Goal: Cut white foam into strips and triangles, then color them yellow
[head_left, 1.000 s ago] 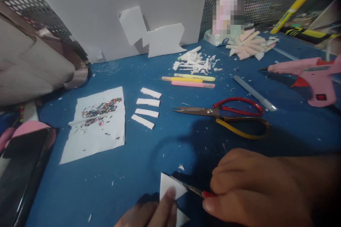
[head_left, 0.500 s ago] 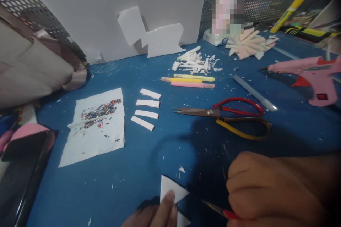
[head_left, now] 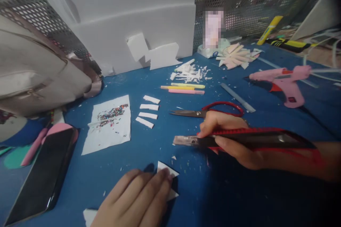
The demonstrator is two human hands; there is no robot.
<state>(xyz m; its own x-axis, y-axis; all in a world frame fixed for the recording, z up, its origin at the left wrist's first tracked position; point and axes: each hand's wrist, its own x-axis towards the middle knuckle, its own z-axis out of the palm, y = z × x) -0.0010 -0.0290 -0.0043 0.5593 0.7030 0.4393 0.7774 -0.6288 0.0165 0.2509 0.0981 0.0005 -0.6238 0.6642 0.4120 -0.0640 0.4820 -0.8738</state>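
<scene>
My right hand [head_left: 234,140] is closed around a red and black utility knife [head_left: 255,140], its short blade pointing left, above the table and partly over the scissors [head_left: 186,113]. My left hand [head_left: 135,197] lies low in the middle, fingers pressed together on a small white foam piece [head_left: 161,167] with pointed corners. A second white tip shows under the fingers; whether it belongs to the same piece I cannot tell. Another white scrap [head_left: 90,216] pokes out beside the left wrist. Several white foam strips [head_left: 149,107] lie in a column further back.
White paper [head_left: 106,142] with coloured glitter bits lies left, near a black phone [head_left: 39,173]. Pens [head_left: 186,91] and white scraps [head_left: 190,72] sit at the back. A pink glue gun [head_left: 287,81] and glue stick [head_left: 237,97] are right. White boards [head_left: 119,14] stand behind, beside a bag [head_left: 39,74].
My right hand has risen away from the foam, lifting the knife so its whole body shows. My left hand still presses the white piece. The view has shifted, showing more of the left side.
</scene>
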